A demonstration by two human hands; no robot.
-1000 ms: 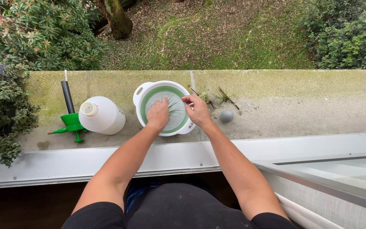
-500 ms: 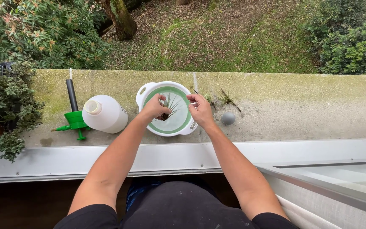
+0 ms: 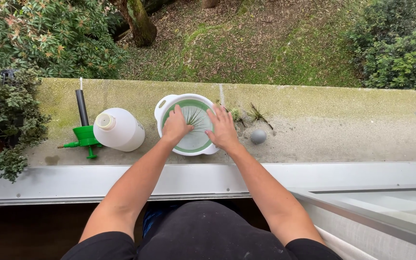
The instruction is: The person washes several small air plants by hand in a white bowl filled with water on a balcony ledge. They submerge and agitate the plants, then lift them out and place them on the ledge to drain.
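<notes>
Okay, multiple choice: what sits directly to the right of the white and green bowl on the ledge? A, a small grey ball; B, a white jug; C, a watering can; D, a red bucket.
A: the small grey ball lies on the ledge right of the bowl; the white jug is left.

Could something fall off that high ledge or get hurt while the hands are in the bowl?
Maybe. The white and green bowl sits close to the near edge of the concrete ledge, so a push from the left hand or right hand might tip it. The thin spiky plant between the hands could get bent leaves. The small grey ball looks round and might roll if bumped.
</notes>
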